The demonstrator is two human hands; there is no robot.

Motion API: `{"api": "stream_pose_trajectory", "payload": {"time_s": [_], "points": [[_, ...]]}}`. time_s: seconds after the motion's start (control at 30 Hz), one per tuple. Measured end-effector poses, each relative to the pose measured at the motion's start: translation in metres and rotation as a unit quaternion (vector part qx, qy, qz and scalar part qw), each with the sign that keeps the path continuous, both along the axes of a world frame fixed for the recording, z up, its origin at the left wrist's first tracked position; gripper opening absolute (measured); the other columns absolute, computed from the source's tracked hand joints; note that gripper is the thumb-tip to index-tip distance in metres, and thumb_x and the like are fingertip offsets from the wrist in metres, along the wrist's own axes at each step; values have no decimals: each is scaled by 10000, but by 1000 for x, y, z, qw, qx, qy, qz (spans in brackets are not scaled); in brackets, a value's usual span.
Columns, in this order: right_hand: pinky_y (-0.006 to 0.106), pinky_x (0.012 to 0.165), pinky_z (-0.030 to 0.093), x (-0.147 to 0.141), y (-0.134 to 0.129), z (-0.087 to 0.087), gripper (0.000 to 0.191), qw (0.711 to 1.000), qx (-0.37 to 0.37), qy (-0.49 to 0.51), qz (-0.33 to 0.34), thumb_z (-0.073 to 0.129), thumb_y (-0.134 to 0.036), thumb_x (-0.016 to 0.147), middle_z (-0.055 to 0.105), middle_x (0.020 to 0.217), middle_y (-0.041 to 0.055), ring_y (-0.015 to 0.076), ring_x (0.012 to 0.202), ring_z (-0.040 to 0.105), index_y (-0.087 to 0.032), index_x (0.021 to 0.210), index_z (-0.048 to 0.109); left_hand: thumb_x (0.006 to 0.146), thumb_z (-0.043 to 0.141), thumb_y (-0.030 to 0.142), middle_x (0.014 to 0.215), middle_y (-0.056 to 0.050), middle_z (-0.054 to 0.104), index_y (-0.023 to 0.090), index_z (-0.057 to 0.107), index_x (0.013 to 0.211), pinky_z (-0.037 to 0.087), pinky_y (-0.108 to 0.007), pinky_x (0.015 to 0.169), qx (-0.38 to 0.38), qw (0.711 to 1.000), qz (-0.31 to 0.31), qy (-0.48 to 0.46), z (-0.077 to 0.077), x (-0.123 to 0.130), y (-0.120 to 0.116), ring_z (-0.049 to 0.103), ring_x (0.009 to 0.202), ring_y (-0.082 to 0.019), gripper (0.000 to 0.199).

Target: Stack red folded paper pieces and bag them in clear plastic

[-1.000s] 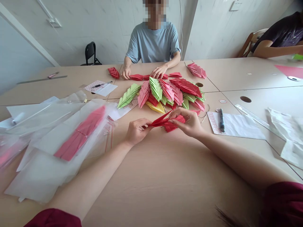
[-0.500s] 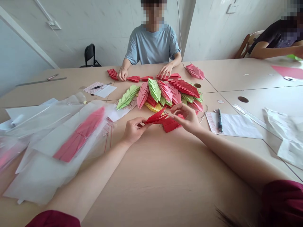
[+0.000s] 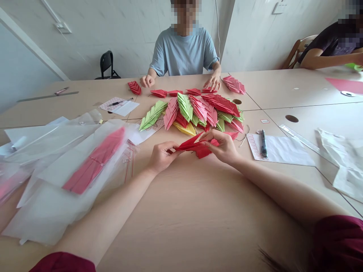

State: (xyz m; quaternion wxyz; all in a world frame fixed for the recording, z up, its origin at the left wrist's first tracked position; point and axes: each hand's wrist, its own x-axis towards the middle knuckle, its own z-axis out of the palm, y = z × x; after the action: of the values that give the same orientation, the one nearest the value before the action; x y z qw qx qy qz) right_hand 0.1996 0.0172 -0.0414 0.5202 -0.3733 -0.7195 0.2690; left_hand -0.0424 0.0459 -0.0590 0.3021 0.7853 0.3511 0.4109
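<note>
A folded red paper piece (image 3: pixel 188 144) is pinched at its left end by my left hand (image 3: pixel 163 155). At its right end the fingers of my right hand (image 3: pixel 221 145) close on the same paper. Another red paper piece (image 3: pixel 203 152) lies just behind, partly covered by my right hand. Beyond my hands is a pile of pleated paper leaves, with a green leaf (image 3: pixel 153 115), a pink leaf (image 3: pixel 171 113), a yellow leaf (image 3: pixel 185 129) and a dark red leaf (image 3: pixel 221 105).
Clear plastic bags with pink paper (image 3: pixel 95 160) lie at the left. A pen (image 3: pixel 264 143) rests on a white sheet (image 3: pixel 286 151) at the right, near a ruler (image 3: pixel 299 139). Across the table sits a person in a blue shirt (image 3: pixel 184 53); another person's arm (image 3: pixel 329 59) is far right.
My right hand has moved slightly left and down onto the red paper. The person opposite has drawn both hands apart, away from the small red pieces in the middle.
</note>
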Motion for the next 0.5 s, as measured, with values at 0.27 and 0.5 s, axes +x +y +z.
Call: {"api": "stream_pose_trajectory", "payload": {"time_s": [0.27,0.5], "points": [[301,733,515,-1,-6,6,120,1000,-28,-10,8,610,-297,892,688,885,40,164,808,636,-194,843,647,820,691,324,795,-28,709,166,720,835,507,-195,588,-24,1000,7,4,4,1,-3,637,701,-135,161],[303,724,530,-8,-7,-4,51,995,58,-71,51,636,-244,867,648,943,58,172,856,621,-211,897,661,850,634,282,839,-33,709,161,698,890,511,-214,615,-32,999,-36,25,4,0,-10,641,723,-145,143]]}}
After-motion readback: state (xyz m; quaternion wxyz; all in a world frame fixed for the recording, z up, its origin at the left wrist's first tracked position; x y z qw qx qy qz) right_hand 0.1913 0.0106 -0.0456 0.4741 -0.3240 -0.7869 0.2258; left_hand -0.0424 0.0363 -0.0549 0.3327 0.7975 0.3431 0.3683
